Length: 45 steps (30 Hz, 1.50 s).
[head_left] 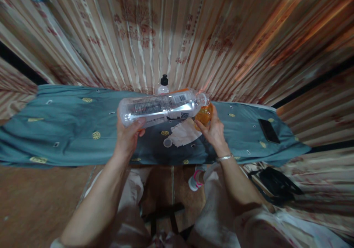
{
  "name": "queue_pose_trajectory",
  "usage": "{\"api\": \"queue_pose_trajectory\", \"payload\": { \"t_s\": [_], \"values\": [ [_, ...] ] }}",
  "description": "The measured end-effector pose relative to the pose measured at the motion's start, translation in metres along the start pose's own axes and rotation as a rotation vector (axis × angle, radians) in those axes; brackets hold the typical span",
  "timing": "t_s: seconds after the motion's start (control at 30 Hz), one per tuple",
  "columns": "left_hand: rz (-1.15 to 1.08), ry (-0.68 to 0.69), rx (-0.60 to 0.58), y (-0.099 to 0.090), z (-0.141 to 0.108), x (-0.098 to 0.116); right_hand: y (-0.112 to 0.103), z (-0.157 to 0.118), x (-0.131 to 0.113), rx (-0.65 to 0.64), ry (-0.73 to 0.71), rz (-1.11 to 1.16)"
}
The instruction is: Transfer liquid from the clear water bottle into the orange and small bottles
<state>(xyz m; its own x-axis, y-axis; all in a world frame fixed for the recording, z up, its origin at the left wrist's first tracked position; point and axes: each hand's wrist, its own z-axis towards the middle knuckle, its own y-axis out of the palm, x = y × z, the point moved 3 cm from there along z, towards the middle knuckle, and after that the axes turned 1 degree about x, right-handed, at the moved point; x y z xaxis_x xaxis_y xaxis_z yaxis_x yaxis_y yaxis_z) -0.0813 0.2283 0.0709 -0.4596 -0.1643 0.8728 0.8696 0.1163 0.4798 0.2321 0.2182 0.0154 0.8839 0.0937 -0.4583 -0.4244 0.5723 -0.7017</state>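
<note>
The left hand [129, 131] grips the base end of a clear labelled bottle [162, 107], nearly level, its neck toward three o'clock. The right hand [214, 130] holds an amber container [204, 114] by that neck. From the right hand, crumpled white tissue [184, 133] and a small round cap [167, 143] lie toward nine o'clock, a dark phone [269, 131] at three. Past the bottle, at twelve, stands a black-topped bottle [164, 81].

Dim, hazy light with an orange glow upper right, bright glare on the bottle [163, 107], stretched edges
</note>
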Motion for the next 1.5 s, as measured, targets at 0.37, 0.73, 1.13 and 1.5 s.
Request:
{"api": "queue_pose_trajectory", "payload": {
  "t_s": [0.37, 0.73, 1.13, 1.5],
  "values": [
    [0.008, 0.019, -0.002, -0.002, 0.004, -0.003, -0.001, 0.001, -0.002, 0.012, -0.001, 0.022],
    [0.022, 0.03, 0.002, -0.006, 0.006, -0.008, 0.0, 0.001, -0.001, 0.002, 0.015, 0.02],
    [0.01, 0.042, -0.024, -0.007, 0.007, -0.009, 0.0, 0.0, 0.0, -0.002, 0.032, 0.019],
    [-0.016, 0.038, -0.029, -0.005, 0.006, -0.007, 0.0, 0.001, 0.0, 0.005, 0.015, -0.01]
  ]
}}
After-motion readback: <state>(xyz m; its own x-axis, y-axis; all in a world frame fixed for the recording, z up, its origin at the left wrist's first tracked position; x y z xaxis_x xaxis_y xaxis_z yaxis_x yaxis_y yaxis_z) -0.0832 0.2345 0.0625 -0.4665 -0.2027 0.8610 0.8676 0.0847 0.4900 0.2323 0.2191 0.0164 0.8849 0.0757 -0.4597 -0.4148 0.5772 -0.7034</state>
